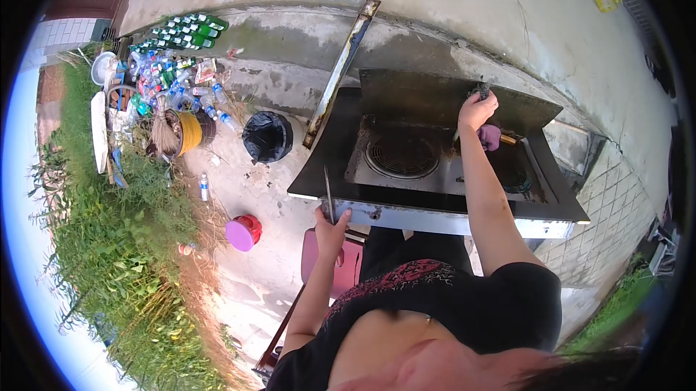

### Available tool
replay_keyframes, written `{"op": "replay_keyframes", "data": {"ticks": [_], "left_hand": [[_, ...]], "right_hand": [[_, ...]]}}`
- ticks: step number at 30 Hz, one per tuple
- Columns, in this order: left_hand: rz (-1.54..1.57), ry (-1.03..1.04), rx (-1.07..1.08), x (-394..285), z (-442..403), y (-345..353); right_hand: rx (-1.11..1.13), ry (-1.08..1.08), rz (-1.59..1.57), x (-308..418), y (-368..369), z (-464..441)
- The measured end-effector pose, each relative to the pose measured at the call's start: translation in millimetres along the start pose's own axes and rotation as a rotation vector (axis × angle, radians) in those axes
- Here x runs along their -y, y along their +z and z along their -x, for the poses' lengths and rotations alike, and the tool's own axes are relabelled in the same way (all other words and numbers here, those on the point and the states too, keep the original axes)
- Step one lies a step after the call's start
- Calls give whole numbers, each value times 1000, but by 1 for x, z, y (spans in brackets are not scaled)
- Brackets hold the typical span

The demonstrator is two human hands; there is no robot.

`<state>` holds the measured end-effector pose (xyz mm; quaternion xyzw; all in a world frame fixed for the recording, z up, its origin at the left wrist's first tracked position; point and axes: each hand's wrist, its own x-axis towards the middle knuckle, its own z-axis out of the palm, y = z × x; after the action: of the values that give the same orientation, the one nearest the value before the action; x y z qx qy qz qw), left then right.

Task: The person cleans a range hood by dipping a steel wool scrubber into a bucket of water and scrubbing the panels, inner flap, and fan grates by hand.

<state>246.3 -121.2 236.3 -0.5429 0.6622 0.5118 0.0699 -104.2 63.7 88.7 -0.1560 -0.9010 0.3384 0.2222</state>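
Observation:
A dark, greasy stove [341, 166] with a round grate [401, 155] and an upright back panel [406, 97] stands in front of me. My right hand [478, 110] reaches over it, fingers closed on a dark scouring pad [480, 91] near the panel's top edge. Just below that hand lie a purple cloth [490, 137] and something with a wooden handle [508, 140]. My left hand [331, 233] is at the front left edge of the stove, closed round a thin knife-like blade [328, 192] that points up past the edge.
Left of the stove stands a bucket with a black liner [267, 136]. A pink-topped red stool [243, 233] is on the ground. Plastic bottles [170, 79] and green bottles [196, 31] are piled farther left. A long rusty metal bar [341, 72] leans behind the stove's left side.

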Motion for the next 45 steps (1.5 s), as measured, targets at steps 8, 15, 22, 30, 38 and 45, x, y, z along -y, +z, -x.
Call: {"op": "replay_keyframes", "data": {"ticks": [8, 15, 22, 30, 38, 45], "left_hand": [[45, -21, 75, -10, 1, -9], [27, 44, 32, 4, -3, -5], [164, 35, 1, 3, 2, -2], [296, 10, -33, 3, 4, 2], [360, -43, -110, -3, 10, 4], [389, -120, -159, 4, 11, 10]], "right_hand": [[428, -115, -5, 134, 71, 158], [712, -1434, 386, 103, 34, 76], [879, -1283, 852, 30, -30, 0], [803, -1744, 323, 96, 21, 17], [871, -1647, 548, 55, -5, 25], [876, -1893, 406, 53, 42, 48]]}}
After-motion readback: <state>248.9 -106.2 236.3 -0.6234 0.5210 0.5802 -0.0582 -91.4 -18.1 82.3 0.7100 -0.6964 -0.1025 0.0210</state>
